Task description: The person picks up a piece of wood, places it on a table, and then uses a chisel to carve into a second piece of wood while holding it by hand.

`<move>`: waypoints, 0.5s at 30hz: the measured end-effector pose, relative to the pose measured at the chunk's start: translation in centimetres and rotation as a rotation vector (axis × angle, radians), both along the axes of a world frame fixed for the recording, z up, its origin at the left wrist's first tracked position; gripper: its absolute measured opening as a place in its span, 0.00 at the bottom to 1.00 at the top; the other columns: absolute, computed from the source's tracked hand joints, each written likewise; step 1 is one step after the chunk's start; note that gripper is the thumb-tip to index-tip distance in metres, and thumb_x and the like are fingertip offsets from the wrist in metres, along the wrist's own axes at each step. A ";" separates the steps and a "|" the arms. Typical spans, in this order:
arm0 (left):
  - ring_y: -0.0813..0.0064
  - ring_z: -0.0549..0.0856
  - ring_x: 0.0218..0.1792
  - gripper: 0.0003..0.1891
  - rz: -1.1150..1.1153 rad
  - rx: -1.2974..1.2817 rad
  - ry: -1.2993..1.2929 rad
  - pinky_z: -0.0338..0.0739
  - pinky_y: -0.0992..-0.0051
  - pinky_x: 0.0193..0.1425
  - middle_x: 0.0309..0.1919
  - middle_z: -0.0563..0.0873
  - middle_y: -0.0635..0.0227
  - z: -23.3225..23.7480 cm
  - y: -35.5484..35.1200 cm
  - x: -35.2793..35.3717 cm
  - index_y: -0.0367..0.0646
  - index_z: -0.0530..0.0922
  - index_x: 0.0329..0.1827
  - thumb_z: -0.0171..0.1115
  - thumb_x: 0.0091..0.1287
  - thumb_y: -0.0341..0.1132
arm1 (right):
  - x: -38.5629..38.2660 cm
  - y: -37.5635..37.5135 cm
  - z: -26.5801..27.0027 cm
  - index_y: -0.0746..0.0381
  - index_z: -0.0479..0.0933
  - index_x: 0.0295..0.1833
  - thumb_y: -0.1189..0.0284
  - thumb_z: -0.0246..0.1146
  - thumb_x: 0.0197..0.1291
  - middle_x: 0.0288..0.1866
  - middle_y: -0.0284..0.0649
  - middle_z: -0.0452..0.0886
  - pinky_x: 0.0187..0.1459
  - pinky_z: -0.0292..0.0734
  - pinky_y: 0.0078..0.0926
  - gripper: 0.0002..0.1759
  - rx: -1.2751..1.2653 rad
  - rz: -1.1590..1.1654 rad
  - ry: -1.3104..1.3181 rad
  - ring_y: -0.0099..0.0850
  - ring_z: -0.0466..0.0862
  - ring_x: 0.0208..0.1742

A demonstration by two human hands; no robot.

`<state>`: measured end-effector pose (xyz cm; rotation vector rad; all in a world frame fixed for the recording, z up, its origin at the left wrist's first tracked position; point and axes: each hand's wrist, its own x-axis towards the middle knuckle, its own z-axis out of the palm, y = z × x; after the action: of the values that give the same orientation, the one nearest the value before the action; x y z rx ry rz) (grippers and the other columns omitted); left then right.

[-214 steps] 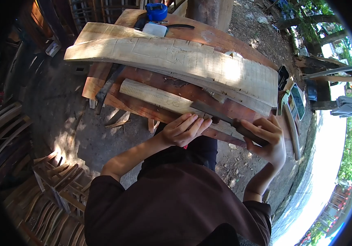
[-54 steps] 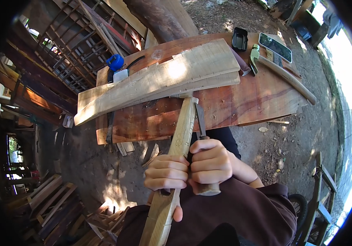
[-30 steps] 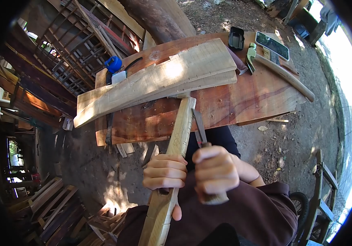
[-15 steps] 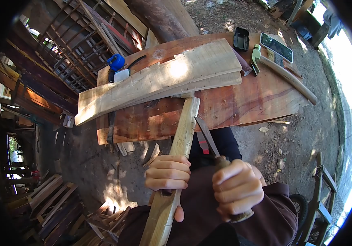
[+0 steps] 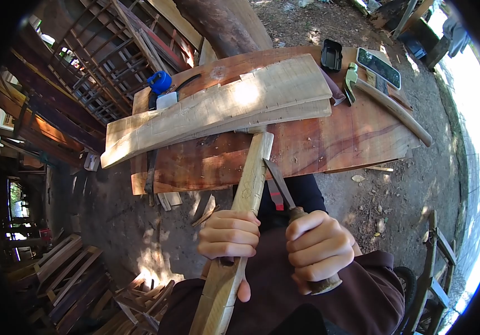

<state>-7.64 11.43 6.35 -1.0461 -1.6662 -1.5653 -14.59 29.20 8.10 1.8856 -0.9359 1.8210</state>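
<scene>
While the left hand (image 5: 229, 234) clasps the wooden stick (image 5: 253, 178), the right hand (image 5: 318, 251) grips the chisel (image 5: 278, 182), hiding its handle.

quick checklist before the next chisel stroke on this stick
1. Left hand wrapped round stick: ok.
2. Stick's far end butted against planks on bench: ok.
3. Right hand closed on chisel handle: ok.
4. Chisel tip points away from body, toward bench: ok.
5. Left hand behind the tip: ok.
6. Blade touching stick: cannot tell.
</scene>
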 end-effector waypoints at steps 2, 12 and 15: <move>0.66 0.85 0.24 0.36 0.012 -0.019 0.012 0.85 0.63 0.39 0.22 0.82 0.65 -0.2 0.0 -0.1 0.39 0.78 0.28 0.71 0.53 0.70 | 0.2 -0.1 -0.1 0.65 0.72 0.23 0.73 0.62 0.68 0.20 0.36 0.69 0.26 0.68 0.28 0.18 -0.009 -0.014 0.004 0.28 0.71 0.16; 0.68 0.85 0.25 0.37 0.023 -0.057 0.032 0.86 0.64 0.41 0.21 0.82 0.67 -0.2 -0.2 -0.2 0.41 0.78 0.27 0.69 0.53 0.73 | -1.2 -0.2 -0.6 0.61 0.71 0.22 0.79 0.65 0.54 0.18 0.37 0.70 0.32 0.69 0.30 0.12 0.315 -0.058 0.019 0.31 0.77 0.19; 0.67 0.85 0.25 0.36 0.026 -0.049 0.031 0.86 0.63 0.42 0.22 0.83 0.67 -0.4 -0.3 -0.1 0.41 0.78 0.27 0.69 0.53 0.73 | -0.8 -0.5 -0.6 0.62 0.70 0.21 0.76 0.64 0.60 0.17 0.32 0.63 0.24 0.61 0.28 0.16 0.063 -0.080 -0.068 0.29 0.66 0.15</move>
<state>-7.76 11.09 5.92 -1.0640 -1.6984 -1.4913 -15.36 28.71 7.50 1.8055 -1.0887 1.8385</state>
